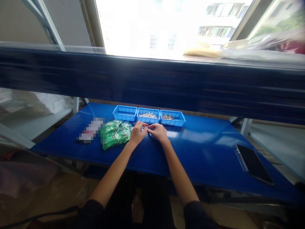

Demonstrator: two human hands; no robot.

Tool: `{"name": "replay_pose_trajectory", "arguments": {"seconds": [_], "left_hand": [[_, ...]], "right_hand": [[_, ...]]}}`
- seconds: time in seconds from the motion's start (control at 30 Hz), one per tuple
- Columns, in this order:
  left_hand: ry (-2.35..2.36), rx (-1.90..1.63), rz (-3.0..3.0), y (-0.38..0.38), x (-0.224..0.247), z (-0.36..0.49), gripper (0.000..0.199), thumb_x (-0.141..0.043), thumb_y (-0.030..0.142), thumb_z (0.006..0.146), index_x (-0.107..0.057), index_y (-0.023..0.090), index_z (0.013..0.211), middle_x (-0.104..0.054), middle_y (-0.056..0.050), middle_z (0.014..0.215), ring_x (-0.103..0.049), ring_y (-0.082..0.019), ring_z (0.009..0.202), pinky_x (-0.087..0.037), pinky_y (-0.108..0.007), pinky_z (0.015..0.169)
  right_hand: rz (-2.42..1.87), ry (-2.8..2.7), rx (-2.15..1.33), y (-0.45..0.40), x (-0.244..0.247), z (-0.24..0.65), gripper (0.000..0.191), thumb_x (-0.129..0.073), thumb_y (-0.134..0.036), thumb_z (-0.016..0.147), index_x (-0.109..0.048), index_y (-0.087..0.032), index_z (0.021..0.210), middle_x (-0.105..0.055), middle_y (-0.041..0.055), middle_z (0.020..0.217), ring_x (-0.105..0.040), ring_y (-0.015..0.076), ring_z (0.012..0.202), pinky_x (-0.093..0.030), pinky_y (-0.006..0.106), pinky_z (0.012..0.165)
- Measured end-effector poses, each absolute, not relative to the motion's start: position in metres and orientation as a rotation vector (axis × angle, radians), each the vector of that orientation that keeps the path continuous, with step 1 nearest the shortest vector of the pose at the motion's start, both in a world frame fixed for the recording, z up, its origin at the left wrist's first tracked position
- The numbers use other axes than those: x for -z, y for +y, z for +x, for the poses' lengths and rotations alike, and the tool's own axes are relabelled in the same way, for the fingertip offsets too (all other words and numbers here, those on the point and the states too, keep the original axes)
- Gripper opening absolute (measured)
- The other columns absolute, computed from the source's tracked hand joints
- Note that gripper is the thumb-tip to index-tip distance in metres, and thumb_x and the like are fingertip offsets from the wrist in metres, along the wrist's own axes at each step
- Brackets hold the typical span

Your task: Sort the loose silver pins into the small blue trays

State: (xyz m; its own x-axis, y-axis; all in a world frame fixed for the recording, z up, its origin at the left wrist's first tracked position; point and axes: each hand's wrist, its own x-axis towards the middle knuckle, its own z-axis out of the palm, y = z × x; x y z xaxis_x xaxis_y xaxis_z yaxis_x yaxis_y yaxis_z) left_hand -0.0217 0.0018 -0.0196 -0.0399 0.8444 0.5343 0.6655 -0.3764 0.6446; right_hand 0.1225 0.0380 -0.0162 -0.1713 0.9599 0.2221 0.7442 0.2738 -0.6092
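My left hand (138, 133) and my right hand (157, 131) meet over a small pile of metal screws (144, 129) on the blue table. Fingers of both hands are pinched together at the pile; what they hold is too small to name. Just behind stand three light-blue trays in a row: the left tray (125, 113) shows no pieces, the middle tray (148, 115) holds silvery screws, and the right tray (172, 118) holds fewer, darker ones. Green plastic packets (115, 135) lie beside my left hand.
A blurred-out item (91, 129) lies left of the packets. On the right side of the blue table (202, 159) rests a dark phone (254, 163). A dark blue shelf edge (152, 82) runs across above the trays.
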Motion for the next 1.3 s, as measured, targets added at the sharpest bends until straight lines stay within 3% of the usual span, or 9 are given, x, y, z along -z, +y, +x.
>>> {"name": "replay_pose_trajectory", "arguments": {"seconds": [0.33, 0.53, 0.67, 0.77, 1.3], "left_hand": [[1.632, -1.529, 1.904, 0.004, 0.017, -0.023, 0.014, -0.051, 0.022, 0.082, -0.062, 0.019, 0.091, -0.057, -0.002, 0.083, -0.049, -0.008, 0.055, -0.044, -0.023, 0.057], [1.598, -1.571, 1.856, 0.007, 0.019, -0.024, 0.023, -0.057, 0.036, 0.082, -0.065, 0.02, 0.095, -0.058, -0.003, 0.082, -0.049, -0.008, 0.056, -0.045, -0.023, 0.059], [1.554, -1.562, 1.857, 0.008, 0.02, -0.024, 0.025, -0.06, 0.042, 0.078, -0.067, 0.019, 0.086, -0.058, -0.003, 0.082, -0.049, -0.008, 0.054, -0.044, -0.024, 0.057], [1.539, -1.634, 1.821, 0.008, 0.019, -0.024, 0.025, -0.058, 0.042, 0.08, -0.066, 0.018, 0.08, -0.058, -0.003, 0.081, -0.049, -0.008, 0.055, -0.043, -0.023, 0.056], [1.507, -1.798, 1.625, 0.007, 0.013, -0.025, 0.027, -0.06, 0.042, 0.077, -0.068, 0.017, 0.084, -0.058, -0.004, 0.084, -0.05, -0.008, 0.059, -0.039, -0.019, 0.049]], "right_hand": [[-1.277, -1.819, -0.702, 0.048, 0.019, 0.124, 0.023, -0.064, -0.042, 0.072, -0.071, -0.022, 0.081, -0.07, 0.0038, 0.083, -0.062, 0.0169, 0.07, -0.048, 0.027, 0.063], [-1.03, -1.498, -1.007, 0.049, 0.009, 0.12, 0.038, -0.066, -0.05, 0.068, -0.069, -0.016, 0.086, -0.07, 0.0085, 0.084, -0.065, 0.0195, 0.077, -0.051, 0.03, 0.07], [-1.021, -1.396, -1.177, 0.043, 0.0, 0.118, 0.044, -0.068, -0.052, 0.065, -0.068, -0.017, 0.092, -0.07, 0.0086, 0.09, -0.064, 0.0198, 0.083, -0.05, 0.029, 0.071], [-1.037, -1.386, -1.209, 0.039, -0.005, 0.117, 0.047, -0.067, -0.054, 0.065, -0.067, -0.018, 0.094, -0.07, 0.0086, 0.094, -0.064, 0.0193, 0.084, -0.049, 0.028, 0.068], [-1.013, -1.35, -1.29, 0.036, -0.006, 0.114, 0.044, -0.07, -0.051, 0.062, -0.069, -0.017, 0.09, -0.07, 0.008, 0.09, -0.063, 0.0186, 0.083, -0.047, 0.028, 0.071]]}}
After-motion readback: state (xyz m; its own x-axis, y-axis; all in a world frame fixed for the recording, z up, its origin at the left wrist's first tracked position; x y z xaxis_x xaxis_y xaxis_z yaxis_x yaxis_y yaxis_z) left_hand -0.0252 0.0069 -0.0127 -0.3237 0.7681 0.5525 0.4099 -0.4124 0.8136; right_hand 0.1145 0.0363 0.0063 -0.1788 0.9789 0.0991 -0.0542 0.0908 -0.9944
